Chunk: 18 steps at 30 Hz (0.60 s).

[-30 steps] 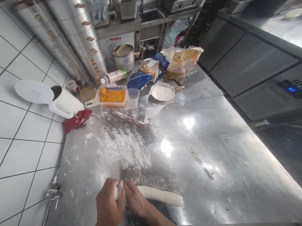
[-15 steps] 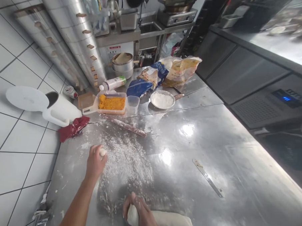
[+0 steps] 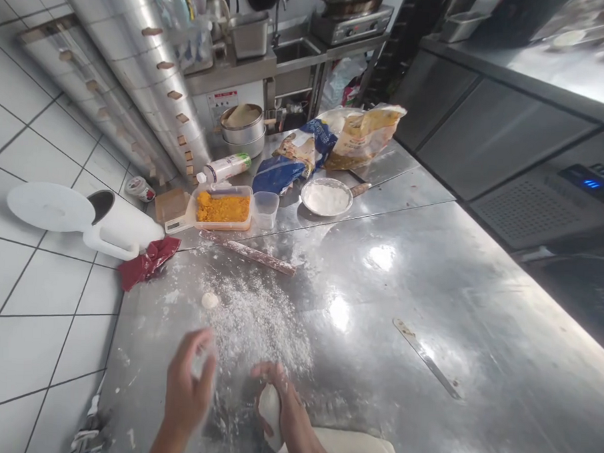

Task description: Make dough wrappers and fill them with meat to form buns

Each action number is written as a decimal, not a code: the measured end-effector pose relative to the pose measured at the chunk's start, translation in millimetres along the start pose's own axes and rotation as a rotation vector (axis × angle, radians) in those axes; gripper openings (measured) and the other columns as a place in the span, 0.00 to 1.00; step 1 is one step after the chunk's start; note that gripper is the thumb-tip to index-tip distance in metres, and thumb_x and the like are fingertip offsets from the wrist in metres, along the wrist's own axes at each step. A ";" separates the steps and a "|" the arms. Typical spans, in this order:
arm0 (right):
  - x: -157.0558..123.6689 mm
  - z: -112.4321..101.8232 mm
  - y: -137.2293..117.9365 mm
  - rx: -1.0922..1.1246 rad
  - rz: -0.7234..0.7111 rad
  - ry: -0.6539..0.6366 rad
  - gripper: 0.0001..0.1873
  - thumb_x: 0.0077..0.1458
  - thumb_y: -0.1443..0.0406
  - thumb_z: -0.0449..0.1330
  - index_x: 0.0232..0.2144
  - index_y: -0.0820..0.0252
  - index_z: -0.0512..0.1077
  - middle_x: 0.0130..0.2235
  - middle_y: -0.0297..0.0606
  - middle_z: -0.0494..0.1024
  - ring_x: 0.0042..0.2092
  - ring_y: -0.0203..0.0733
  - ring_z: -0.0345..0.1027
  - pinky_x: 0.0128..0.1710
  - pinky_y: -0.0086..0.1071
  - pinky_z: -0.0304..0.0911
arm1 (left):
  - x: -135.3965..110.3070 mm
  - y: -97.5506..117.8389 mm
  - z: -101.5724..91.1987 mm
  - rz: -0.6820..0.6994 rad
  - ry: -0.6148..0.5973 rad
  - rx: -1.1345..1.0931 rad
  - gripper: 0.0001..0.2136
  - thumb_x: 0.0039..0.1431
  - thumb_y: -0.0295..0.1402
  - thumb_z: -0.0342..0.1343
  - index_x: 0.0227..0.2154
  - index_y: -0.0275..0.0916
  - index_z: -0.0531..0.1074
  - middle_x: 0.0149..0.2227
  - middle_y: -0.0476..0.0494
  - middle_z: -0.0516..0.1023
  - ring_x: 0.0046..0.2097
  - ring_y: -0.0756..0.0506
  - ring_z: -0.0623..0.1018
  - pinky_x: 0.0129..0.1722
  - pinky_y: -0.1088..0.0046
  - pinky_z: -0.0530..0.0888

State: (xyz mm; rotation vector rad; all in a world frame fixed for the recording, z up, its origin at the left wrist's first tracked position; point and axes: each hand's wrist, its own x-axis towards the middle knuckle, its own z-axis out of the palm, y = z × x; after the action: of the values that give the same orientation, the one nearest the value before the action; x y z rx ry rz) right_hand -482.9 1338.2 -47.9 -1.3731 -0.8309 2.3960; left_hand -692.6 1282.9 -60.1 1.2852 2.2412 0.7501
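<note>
Apparently dough being portioned: long white dough roll [image 3: 355,448] gripped by right hand [image 3: 291,416], fingers curled, at near edge of shiny steel table [image 3: 366,363]; round white dough piece [image 3: 209,300] laid toward left edge; left hand [image 3: 189,378] empty, fingers parted, presumably needed at roll's end next.

Single head-worn view, forward and down, close above both hands [image 3: 187,385] [image 3: 292,413] and metal table [image 3: 356,366].

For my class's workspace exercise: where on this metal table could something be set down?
Bare metal shows between the white powder and the flat blade, and from that blade to the right edge of the table. It is crowded at the far end, with the tub, bottle and bags, and nearest the person, where the right hand holds dough.
</note>
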 end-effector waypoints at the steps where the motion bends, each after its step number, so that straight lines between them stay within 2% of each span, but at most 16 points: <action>1: 0.8 -0.2 -4.6 -0.014 0.019 -0.005 0.40 0.65 0.34 0.41 0.51 0.57 0.72 0.19 0.27 0.67 0.20 0.38 0.58 0.24 0.33 0.55 | -21.0 14.2 0.5 0.053 -0.108 -0.066 0.22 0.65 0.46 0.54 0.60 0.46 0.70 0.55 0.36 0.79 0.51 0.38 0.80 0.50 0.59 0.81; 3: 1.0 -1.9 -13.3 -0.039 0.057 -0.050 0.40 0.65 0.34 0.44 0.60 0.55 0.67 0.26 0.31 0.75 0.27 0.41 0.67 0.30 0.35 0.63 | -54.3 39.5 6.5 0.111 -0.315 -0.152 0.26 0.62 0.45 0.58 0.62 0.48 0.69 0.58 0.36 0.78 0.54 0.37 0.81 0.51 0.59 0.81; 5: 0.3 -5.5 -18.7 -0.052 0.065 -0.142 0.39 0.65 0.35 0.43 0.60 0.54 0.68 0.36 0.37 0.80 0.37 0.45 0.75 0.39 0.39 0.68 | -71.2 57.4 12.3 0.068 -0.397 -0.178 0.20 0.62 0.40 0.59 0.57 0.49 0.73 0.55 0.38 0.80 0.53 0.38 0.82 0.48 0.63 0.82; 6: 0.0 -8.0 -19.7 -0.076 0.055 -0.195 0.38 0.66 0.35 0.43 0.56 0.55 0.71 0.39 0.39 0.81 0.41 0.47 0.75 0.42 0.40 0.68 | -73.6 63.1 12.7 0.025 -0.385 -0.195 0.15 0.63 0.38 0.58 0.52 0.49 0.75 0.52 0.39 0.82 0.50 0.40 0.83 0.46 0.65 0.82; 8: -0.1 -13.4 -18.8 -0.157 0.027 -0.269 0.37 0.67 0.36 0.43 0.42 0.58 0.76 0.36 0.40 0.79 0.39 0.46 0.74 0.41 0.38 0.66 | -69.9 68.9 7.8 -0.054 -0.284 -0.224 0.10 0.64 0.37 0.57 0.47 0.46 0.74 0.48 0.41 0.82 0.47 0.42 0.83 0.42 0.69 0.81; 10: 0.4 -17.7 -15.8 -0.229 0.012 -0.283 0.35 0.66 0.37 0.47 0.31 0.59 0.74 0.29 0.38 0.74 0.31 0.41 0.69 0.33 0.36 0.61 | -61.1 70.4 -0.7 -0.062 -0.222 -0.227 0.14 0.65 0.39 0.58 0.51 0.45 0.72 0.51 0.39 0.81 0.50 0.42 0.82 0.46 0.68 0.81; 12: 1.0 -19.1 -12.8 -0.247 0.014 -0.256 0.35 0.66 0.38 0.47 0.28 0.59 0.72 0.24 0.35 0.69 0.26 0.39 0.63 0.29 0.34 0.56 | -53.6 72.7 -6.0 -0.048 -0.237 -0.221 0.16 0.67 0.40 0.55 0.56 0.45 0.71 0.52 0.39 0.81 0.52 0.42 0.82 0.49 0.67 0.80; 14: 1.3 -18.0 -10.4 -0.255 -0.009 -0.229 0.35 0.67 0.38 0.45 0.28 0.58 0.71 0.23 0.34 0.68 0.26 0.38 0.62 0.27 0.34 0.54 | -50.5 78.8 -3.4 -0.040 -0.243 -0.237 0.14 0.70 0.40 0.51 0.54 0.45 0.72 0.51 0.40 0.81 0.50 0.43 0.82 0.48 0.67 0.80; 16: 1.0 -16.1 -8.2 -0.261 -0.040 -0.198 0.34 0.68 0.38 0.44 0.28 0.58 0.69 0.24 0.34 0.68 0.27 0.38 0.61 0.28 0.34 0.55 | -51.6 87.7 6.7 -0.064 -0.190 -0.253 0.13 0.70 0.41 0.48 0.50 0.44 0.72 0.46 0.41 0.81 0.46 0.43 0.82 0.45 0.67 0.80; 18: 0.4 -15.3 -5.8 -0.274 -0.074 -0.166 0.32 0.68 0.39 0.44 0.28 0.57 0.68 0.26 0.34 0.67 0.28 0.38 0.60 0.29 0.34 0.56 | -54.8 96.0 20.9 -0.073 -0.109 -0.221 0.11 0.69 0.41 0.50 0.47 0.42 0.72 0.42 0.42 0.80 0.41 0.44 0.81 0.40 0.69 0.79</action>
State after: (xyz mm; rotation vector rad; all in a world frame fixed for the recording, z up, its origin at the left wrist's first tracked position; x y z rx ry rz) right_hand -470.5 1348.4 -50.8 -1.2184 -1.2709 2.4332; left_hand -593.2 1280.0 -7.4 1.1065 2.0430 0.8531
